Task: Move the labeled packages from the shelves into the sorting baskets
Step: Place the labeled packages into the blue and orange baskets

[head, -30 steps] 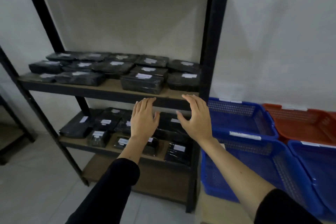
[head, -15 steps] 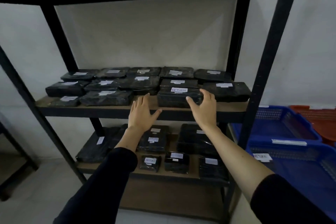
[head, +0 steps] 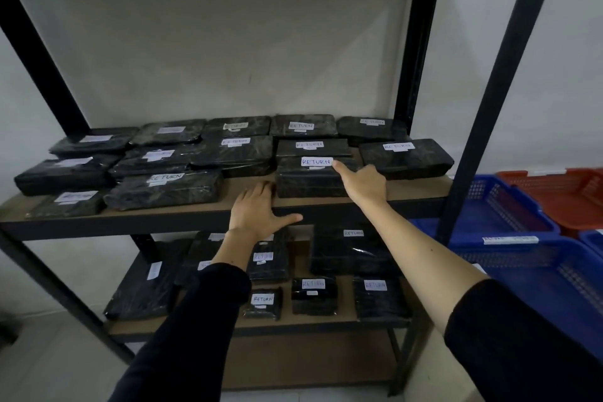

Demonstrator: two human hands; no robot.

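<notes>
The black plastic-wrapped package labelled RETURN (head: 311, 177) lies at the front of the upper wooden shelf (head: 195, 212), between the left hand's fingers (head: 261, 189) and the right hand's fingers (head: 339, 166). More wrapped packages (head: 235, 153) lie behind and left of them; the blue plastic baskets (head: 509, 222) stand right, lower down.
</notes>
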